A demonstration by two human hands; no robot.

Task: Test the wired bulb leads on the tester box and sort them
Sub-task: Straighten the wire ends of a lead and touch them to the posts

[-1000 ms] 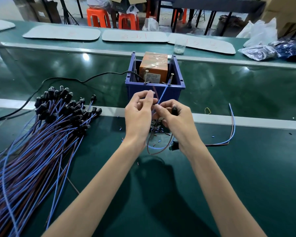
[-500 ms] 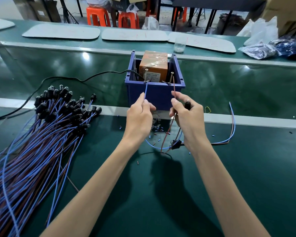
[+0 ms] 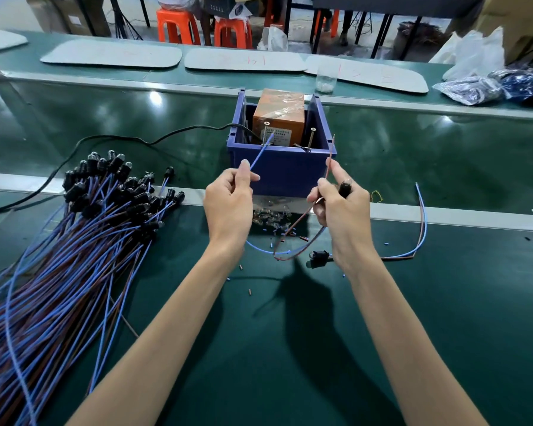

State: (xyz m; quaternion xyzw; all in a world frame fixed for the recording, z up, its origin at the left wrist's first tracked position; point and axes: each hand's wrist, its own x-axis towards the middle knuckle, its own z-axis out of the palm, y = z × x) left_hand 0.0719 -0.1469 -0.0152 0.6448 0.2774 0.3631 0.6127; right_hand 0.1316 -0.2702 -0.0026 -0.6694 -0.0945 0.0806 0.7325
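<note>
Our left hand [image 3: 228, 207] pinched the blue lead [image 3: 260, 153] between thumb and forefinger. From that grip the wire ran straight toward 1 o'clock, and its bare tip met the left post [image 3: 265, 133] inside the tester box [image 3: 283, 173]; we could not tell whether it truly touched. Our right hand [image 3: 340, 210] pinched the red lead [image 3: 330, 155], with the black bulb holder [image 3: 345, 187] tucked among its curled fingers. That wire rose toward 12 o'clock, its tip above the box's front right corner. The right post [image 3: 312, 136] lay at 9 o'clock from that tip, apart from it. We judged that the right hand, the nearer one, had to swing the red tip that way. The pile of leads [image 3: 74, 241] lay at 9 o'clock of our hands.
</note>
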